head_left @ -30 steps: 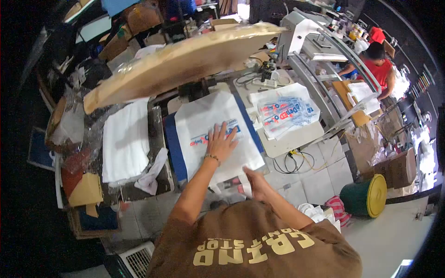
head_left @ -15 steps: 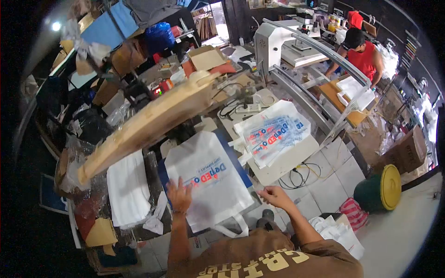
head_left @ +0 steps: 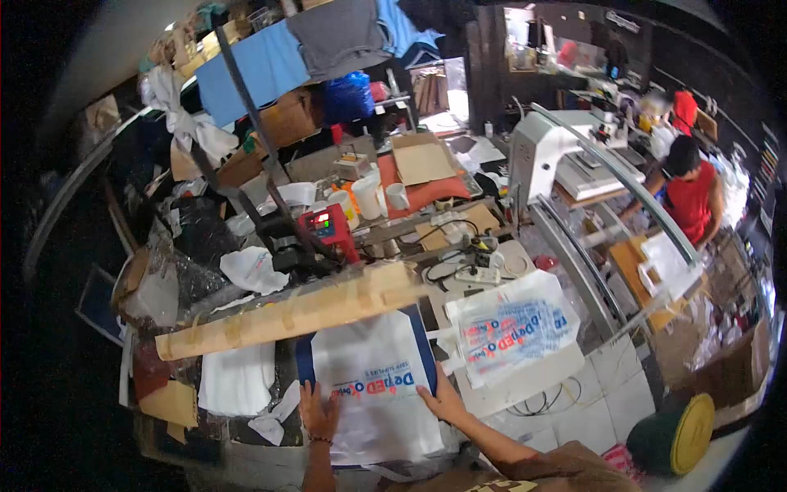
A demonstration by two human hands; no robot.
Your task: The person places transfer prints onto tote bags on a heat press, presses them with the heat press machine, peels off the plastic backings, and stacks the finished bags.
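A white bag with blue and red print lies flat on a blue-edged board in front of me. My left hand rests at the bag's left edge with its fingers apart. On the right edge, beside the print, lies my right hand, its fingers spread. Neither hand grips anything. The long tan taped panel hangs over the far end of the bag. To the right, more printed white bags lie on a pale platen.
Folded white cloth lies at the left. A red controller stands behind the panel. A metal press frame rises at the right, with a person in red beyond. A green bin with yellow lid stands at lower right.
The view has tilted up. The tan panel now hangs nearer, over the bag's far end. My left hand has moved off the print to the left edge, and my right hand onto the right edge.
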